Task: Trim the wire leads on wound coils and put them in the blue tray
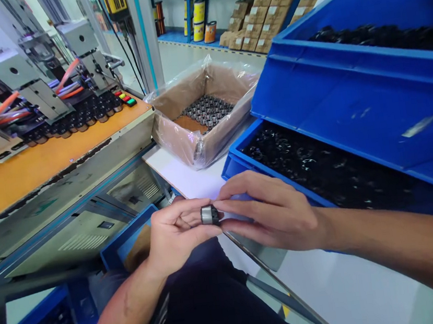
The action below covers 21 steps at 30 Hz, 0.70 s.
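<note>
A small cylindrical metal part with a black end (pixel 209 215) is held between both hands above my lap. My left hand (pixel 176 233) is closed around its left side, thumb and fingers pinching it. My right hand (pixel 272 211) reaches in from the right, its fingertips pinched on the part's right end. Right behind the hands sits a blue bin (pixel 236 162) filled with black ring-shaped parts (pixel 319 165). A plastic-lined cardboard box (pixel 181 134) further back holds several similar metal-and-black parts (pixel 206 111).
A machine with an orange deck (pixel 43 162) and a row of black fixtures (pixel 77 121) stands at left. A second blue bin (pixel 340 15) of black parts is stacked at right. Lower blue bins (pixel 123 241) sit near my knees. Shelves with cartons (pixel 261 14) stand behind.
</note>
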Motion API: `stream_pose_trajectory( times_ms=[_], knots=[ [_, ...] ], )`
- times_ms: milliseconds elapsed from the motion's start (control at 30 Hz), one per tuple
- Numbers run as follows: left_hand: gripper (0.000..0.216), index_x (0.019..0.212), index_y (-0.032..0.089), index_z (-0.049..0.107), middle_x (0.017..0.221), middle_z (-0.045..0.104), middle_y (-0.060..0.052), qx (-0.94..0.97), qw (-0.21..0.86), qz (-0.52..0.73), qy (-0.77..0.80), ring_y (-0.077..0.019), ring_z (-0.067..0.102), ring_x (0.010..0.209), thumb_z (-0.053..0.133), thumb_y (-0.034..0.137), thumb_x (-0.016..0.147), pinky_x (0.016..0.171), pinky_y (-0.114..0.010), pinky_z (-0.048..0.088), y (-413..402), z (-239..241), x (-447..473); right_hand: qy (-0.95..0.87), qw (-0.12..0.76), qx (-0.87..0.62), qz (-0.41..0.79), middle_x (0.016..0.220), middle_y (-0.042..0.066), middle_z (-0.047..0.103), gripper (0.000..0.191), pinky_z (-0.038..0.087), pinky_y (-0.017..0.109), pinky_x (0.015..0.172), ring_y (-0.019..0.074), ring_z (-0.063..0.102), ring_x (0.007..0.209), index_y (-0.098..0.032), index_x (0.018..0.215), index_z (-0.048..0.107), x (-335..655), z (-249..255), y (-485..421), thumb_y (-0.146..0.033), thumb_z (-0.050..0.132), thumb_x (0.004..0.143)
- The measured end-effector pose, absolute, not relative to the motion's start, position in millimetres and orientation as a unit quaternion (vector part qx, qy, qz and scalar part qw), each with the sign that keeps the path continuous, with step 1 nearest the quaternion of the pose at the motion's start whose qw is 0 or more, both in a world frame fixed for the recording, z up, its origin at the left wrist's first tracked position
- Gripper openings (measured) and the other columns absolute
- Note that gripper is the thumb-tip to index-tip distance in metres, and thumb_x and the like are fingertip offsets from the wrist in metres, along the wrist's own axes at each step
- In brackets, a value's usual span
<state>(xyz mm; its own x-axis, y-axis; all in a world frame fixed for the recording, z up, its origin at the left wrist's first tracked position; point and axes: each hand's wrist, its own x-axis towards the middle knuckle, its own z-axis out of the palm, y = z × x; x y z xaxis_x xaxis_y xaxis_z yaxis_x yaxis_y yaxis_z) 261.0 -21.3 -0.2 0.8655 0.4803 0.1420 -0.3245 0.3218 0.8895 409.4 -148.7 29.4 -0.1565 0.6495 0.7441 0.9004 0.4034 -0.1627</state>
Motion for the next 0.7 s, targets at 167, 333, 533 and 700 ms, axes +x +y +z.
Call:
stream_pose_trajectory(
  times_ms=[167, 333, 533, 700],
  knots=[
    [0.04, 0.093, 0.018, 0.079, 0.081, 0.08, -0.004, 0.49, 0.845, 0.193, 0.091, -0.0175, 0.076, 0.07, 0.09, 0.007, 0.057, 0.067, -0.024, 0.064, -17, -2, 258, -0.766, 0.333, -0.501, -0.225, 0.09, 0.01, 0.065, 0.015, 0.061, 0.032, 0.073, 0.0192, 0.065, 0.088, -0.01, 0.101, 0.063, 411, 34, -150, -0.02, 0.066, 0.09],
    [0.039, 0.092, 0.018, 0.078, 0.078, 0.08, -0.003, 0.471, 0.864, 0.147, 0.102, -0.0167, 0.075, 0.067, 0.091, 0.009, 0.056, 0.067, -0.026, 0.065, -19, -1, 257, -0.781, 0.299, -0.484, -0.259, 0.086, 0.01, 0.066, 0.014, 0.06, 0.032, 0.069, 0.0206, 0.065, 0.085, -0.011, 0.099, 0.065, 411, 36, -152, -0.019, 0.067, 0.089],
    [0.035, 0.091, 0.018, 0.074, 0.081, 0.079, -0.002, 0.488, 0.832, 0.244, 0.099, -0.0161, 0.076, 0.074, 0.089, 0.01, 0.061, 0.073, -0.028, 0.065, -43, 1, 259, -0.775, 0.295, -0.47, -0.303, 0.084, 0.01, 0.065, 0.011, 0.06, 0.035, 0.067, 0.0208, 0.065, 0.081, -0.01, 0.096, 0.065, 409, 33, -154, -0.018, 0.059, 0.092],
    [0.048, 0.104, 0.021, 0.076, 0.095, 0.077, -0.007, 0.712, 0.573, 0.404, 0.026, -0.0169, 0.073, 0.086, 0.09, 0.012, 0.059, 0.078, -0.024, 0.061, -32, 8, 255, -0.761, 0.358, -0.491, -0.227, 0.093, 0.013, 0.065, 0.015, 0.062, 0.035, 0.075, 0.0214, 0.065, 0.092, -0.009, 0.102, 0.062, 404, 30, -156, -0.011, 0.061, 0.088]
  ],
)
